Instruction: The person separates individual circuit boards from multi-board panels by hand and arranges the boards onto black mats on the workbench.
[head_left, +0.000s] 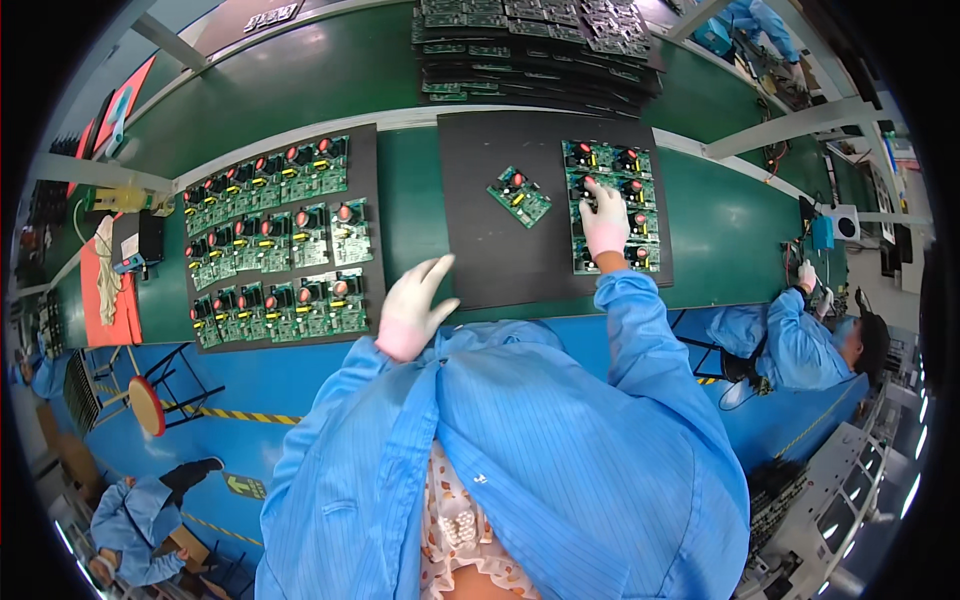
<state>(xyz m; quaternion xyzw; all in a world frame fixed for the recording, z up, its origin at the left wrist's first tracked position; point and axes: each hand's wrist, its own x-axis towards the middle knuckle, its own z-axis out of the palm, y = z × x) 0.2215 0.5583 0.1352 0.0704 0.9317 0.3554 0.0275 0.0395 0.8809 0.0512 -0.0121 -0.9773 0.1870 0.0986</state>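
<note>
Rightward, right hand (604, 222) on boards (612, 205), left hand (416, 308) free

A yellow arrow-shaped floor sign (245, 486) lies on the blue floor in the lower left of the frame, beside a diagonal line of yellow-and-black striped floor tape (225, 413). At the left edge, a red rectangular sheet (110, 300) lies flat, and another red panel (128, 98) leans in the upper left. No screens or packages can be made out clearly.
</note>
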